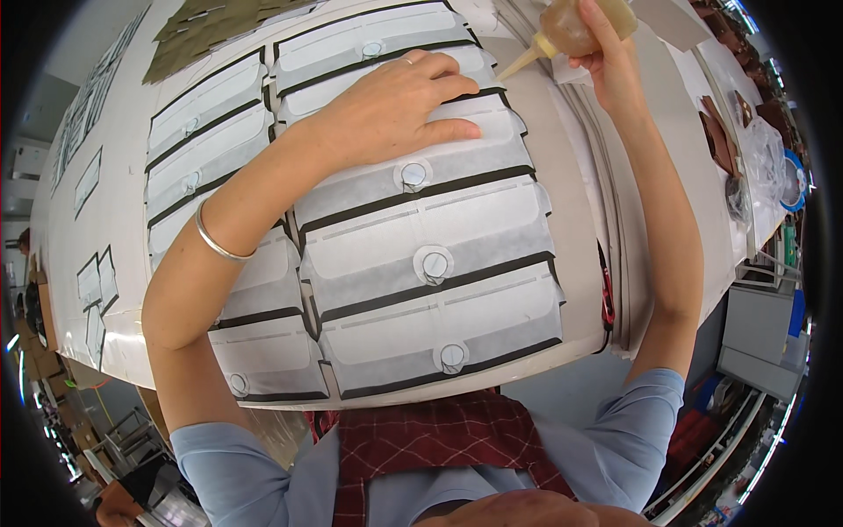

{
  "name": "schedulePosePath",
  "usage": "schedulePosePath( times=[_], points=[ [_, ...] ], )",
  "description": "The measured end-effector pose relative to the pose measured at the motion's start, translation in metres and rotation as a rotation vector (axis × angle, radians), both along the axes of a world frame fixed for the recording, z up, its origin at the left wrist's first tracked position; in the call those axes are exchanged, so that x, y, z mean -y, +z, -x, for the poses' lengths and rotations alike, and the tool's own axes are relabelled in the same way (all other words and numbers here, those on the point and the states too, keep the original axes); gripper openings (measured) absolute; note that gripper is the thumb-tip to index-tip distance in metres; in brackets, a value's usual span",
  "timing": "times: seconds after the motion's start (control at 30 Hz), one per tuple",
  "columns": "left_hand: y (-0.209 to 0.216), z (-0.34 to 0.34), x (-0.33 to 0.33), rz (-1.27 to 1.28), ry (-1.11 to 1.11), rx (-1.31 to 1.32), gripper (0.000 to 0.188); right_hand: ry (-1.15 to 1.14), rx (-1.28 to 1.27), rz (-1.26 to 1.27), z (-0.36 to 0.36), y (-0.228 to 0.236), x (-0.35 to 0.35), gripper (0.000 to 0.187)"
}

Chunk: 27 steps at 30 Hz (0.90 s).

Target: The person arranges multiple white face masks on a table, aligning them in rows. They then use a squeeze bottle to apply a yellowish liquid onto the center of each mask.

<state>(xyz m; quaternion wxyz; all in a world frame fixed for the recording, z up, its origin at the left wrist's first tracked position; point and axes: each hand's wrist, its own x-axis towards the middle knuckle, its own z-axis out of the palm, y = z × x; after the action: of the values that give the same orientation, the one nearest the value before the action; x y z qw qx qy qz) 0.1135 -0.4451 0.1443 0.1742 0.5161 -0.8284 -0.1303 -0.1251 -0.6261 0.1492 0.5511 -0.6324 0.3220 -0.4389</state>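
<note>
My left hand (395,105) lies flat, fingers spread, on a column of overlapping white panels (430,211) with dark edges. Each panel whose middle shows has a small round disc (435,265) near its dark edge. Up at the right, my right hand (610,66) grips a translucent squeeze bottle (566,31) of amber liquid. Its long thin nozzle slants down to the left, with the tip close to the right end of a panel near my left fingertips. Whether the tip touches cannot be made out.
A second column of similar panels (211,149) lies to the left, partly under my left forearm. Olive-brown pieces (211,31) are stacked at the far left. Small dark-edged pieces (95,281) lie on the table's left. Layered grey sheets (637,220) run under my right arm.
</note>
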Motion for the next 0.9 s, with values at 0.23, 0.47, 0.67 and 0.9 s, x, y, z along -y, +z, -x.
schedulePosePath(
  times=[0.23,0.47,0.67,0.9],
  points=[
    [0.002,-0.002,0.000,-0.031,-0.012,-0.024,0.050,0.154,0.596,-0.376,0.009,0.006,0.035,0.041],
    [0.004,-0.013,0.019,0.067,0.057,-0.045,0.052,-0.089,0.417,-0.147,-0.030,-0.014,0.053,0.040],
    [-0.003,-0.030,0.032,0.002,0.124,0.011,0.056,-0.074,0.244,-0.088,-0.054,-0.018,0.049,0.038],
    [-0.009,-0.030,0.029,0.055,0.106,0.034,0.058,-0.106,0.100,-0.037,-0.058,-0.016,0.047,0.037]
  ],
)
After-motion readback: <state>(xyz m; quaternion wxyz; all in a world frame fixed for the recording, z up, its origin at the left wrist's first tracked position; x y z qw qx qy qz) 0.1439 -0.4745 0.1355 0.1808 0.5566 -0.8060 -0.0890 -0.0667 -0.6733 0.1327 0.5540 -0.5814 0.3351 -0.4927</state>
